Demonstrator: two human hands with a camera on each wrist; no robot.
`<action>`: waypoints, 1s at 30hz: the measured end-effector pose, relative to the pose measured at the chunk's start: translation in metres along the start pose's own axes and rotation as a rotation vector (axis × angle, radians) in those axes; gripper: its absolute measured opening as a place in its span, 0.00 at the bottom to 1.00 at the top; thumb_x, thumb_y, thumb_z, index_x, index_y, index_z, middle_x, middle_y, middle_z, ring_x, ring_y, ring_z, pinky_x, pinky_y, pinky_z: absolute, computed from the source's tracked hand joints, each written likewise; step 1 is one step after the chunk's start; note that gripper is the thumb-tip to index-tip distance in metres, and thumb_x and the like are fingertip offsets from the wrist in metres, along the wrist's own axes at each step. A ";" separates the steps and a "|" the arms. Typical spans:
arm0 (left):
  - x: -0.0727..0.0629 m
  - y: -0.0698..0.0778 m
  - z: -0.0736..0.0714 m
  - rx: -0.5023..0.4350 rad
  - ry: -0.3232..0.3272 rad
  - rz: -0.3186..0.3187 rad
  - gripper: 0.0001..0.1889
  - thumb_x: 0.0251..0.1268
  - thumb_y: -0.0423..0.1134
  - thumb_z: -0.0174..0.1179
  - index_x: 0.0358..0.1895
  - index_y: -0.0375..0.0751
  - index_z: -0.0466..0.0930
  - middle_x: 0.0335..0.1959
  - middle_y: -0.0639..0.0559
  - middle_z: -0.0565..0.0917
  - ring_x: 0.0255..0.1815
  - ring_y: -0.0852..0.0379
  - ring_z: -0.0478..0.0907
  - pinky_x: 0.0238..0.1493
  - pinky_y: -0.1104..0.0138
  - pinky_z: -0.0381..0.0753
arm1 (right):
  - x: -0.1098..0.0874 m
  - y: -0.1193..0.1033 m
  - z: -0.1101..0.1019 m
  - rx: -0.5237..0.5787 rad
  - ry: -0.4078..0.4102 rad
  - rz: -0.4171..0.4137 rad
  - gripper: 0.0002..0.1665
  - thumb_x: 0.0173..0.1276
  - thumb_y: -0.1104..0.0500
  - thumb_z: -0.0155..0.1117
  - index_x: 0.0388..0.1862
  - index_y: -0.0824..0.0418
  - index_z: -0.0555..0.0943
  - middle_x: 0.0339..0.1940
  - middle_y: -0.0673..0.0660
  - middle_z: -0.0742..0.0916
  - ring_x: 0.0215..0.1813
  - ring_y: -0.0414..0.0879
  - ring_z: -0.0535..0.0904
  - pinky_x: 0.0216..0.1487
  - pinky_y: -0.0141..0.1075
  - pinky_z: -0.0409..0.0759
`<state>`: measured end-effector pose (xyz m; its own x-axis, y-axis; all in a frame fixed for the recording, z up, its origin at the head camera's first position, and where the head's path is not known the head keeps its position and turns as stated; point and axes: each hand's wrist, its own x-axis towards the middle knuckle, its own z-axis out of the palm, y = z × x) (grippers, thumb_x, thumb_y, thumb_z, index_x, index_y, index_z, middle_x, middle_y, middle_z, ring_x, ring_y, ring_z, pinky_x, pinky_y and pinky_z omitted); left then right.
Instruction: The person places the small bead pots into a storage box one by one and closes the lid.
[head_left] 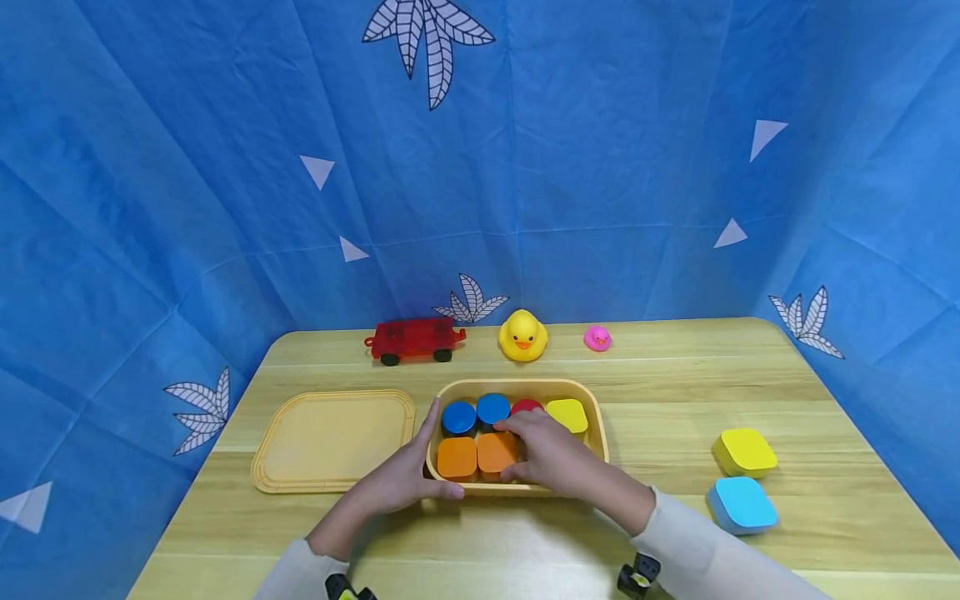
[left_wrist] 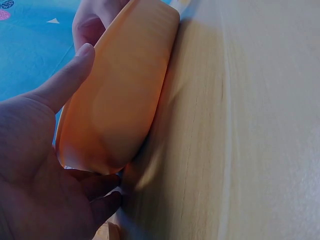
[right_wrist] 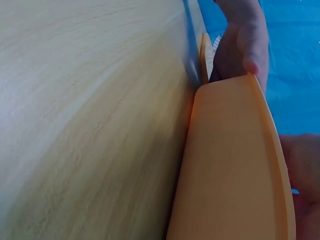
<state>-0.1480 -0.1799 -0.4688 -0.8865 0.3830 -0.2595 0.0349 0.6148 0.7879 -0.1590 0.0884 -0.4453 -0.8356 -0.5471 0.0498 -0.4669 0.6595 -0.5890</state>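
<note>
A yellow-orange plastic box (head_left: 517, 492) holds two blue round blocks (head_left: 459, 418), a partly covered red block (head_left: 527, 406), a yellow rounded-square block (head_left: 567, 416) and two orange rounded-square blocks (head_left: 457, 457). My left hand (head_left: 401, 479) holds the box's left end, its thumb on the near rim and its fingers around the end wall. My right hand (head_left: 551, 454) reaches into the box and pinches the right-hand orange block (head_left: 495, 452), thumb on the near side and fingers on the far side. The right wrist view hides that grip behind the box wall.
Left of the box lies its flat lid (head_left: 337, 437). Along the table's back edge stand a red toy wagon (head_left: 415, 337), a yellow rubber duck (head_left: 522, 337) and a small pink duck (head_left: 597, 338). Another yellow block (head_left: 746, 452) and a light-blue block (head_left: 742, 504) sit at the right.
</note>
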 end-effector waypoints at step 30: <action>0.000 0.000 0.000 -0.001 0.001 -0.001 0.69 0.55 0.58 0.76 0.84 0.62 0.24 0.86 0.44 0.42 0.83 0.33 0.49 0.77 0.36 0.55 | -0.067 0.038 -0.040 0.065 0.266 -0.013 0.29 0.61 0.57 0.81 0.61 0.58 0.83 0.55 0.53 0.87 0.50 0.52 0.83 0.51 0.48 0.85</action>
<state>-0.1477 -0.1794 -0.4689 -0.8870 0.3820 -0.2595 0.0342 0.6146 0.7881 -0.1324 0.1702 -0.4388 -0.8804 -0.3946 0.2631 -0.4657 0.6142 -0.6371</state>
